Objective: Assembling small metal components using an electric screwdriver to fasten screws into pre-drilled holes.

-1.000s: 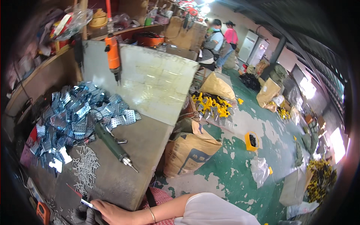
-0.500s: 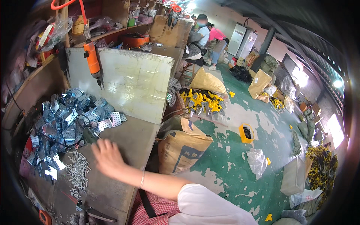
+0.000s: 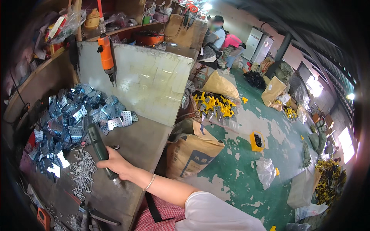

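Observation:
My right hand (image 3: 116, 163) reaches in from the lower right and is closed round a dark green handheld power screwdriver (image 3: 98, 144). The tool's silver tip points down toward the bench, and its upper end lies over a heap of metal parts. Loose silver screws (image 3: 82, 172) form a pile just left of the hand. Beyond them are the heaped, shiny, perforated metal brackets (image 3: 73, 119). My left hand is not to be made out.
An orange power screwdriver (image 3: 106, 57) hangs nose down before an upright pale board (image 3: 150, 77). Grey finger-like shapes (image 3: 88, 223) and an orange-edged tool (image 3: 43, 218) lie at the lower left. A brown sack (image 3: 192, 156) stands right of the bench. Two people are farther back.
My right hand has gone from bare, spread fingers near the brackets to gripping the dark green screwdriver, now drawn nearer to me. The whole view has shifted slightly.

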`<action>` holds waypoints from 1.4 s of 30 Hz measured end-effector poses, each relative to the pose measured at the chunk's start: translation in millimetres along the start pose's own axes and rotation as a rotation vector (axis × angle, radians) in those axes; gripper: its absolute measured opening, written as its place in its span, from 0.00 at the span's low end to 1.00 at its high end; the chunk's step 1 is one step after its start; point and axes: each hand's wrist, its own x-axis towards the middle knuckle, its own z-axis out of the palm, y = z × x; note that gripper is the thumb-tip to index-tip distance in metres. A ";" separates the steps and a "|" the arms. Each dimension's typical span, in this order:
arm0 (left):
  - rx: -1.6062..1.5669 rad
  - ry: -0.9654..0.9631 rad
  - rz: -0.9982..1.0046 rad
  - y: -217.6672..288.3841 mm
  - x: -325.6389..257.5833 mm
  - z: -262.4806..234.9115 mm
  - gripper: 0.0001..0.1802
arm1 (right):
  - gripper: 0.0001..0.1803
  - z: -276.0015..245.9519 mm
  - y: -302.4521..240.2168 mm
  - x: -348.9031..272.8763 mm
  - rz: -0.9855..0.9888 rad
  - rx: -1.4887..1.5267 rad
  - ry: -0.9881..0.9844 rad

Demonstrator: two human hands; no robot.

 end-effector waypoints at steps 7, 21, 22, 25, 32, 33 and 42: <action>-0.242 0.063 -0.344 8.0 -2.9 18.9 0.14 | 0.06 13.5 3.0 0.3 0.307 0.836 -0.086; -0.162 0.020 -0.315 9.2 -10.2 -5.9 0.17 | 0.11 57.4 21.3 -14.2 0.324 1.000 0.046; -0.161 0.016 -0.356 8.7 -10.4 -4.3 0.16 | 0.11 57.4 20.9 -13.7 0.320 0.998 0.048; -0.146 0.018 -0.376 4.8 -9.8 2.0 0.16 | 0.11 55.1 20.5 -11.8 0.317 0.972 0.066; -0.219 0.011 -0.299 9.3 5.7 12.2 0.15 | 0.11 42.6 15.2 -5.3 0.345 0.967 0.150; -0.160 0.061 -0.188 -2.2 -0.4 17.5 0.16 | 0.12 49.4 9.5 -3.0 0.334 0.891 0.177; 0.057 -0.095 0.130 15.9 6.2 -9.1 0.15 | 0.10 43.2 26.1 -15.1 0.363 1.082 0.096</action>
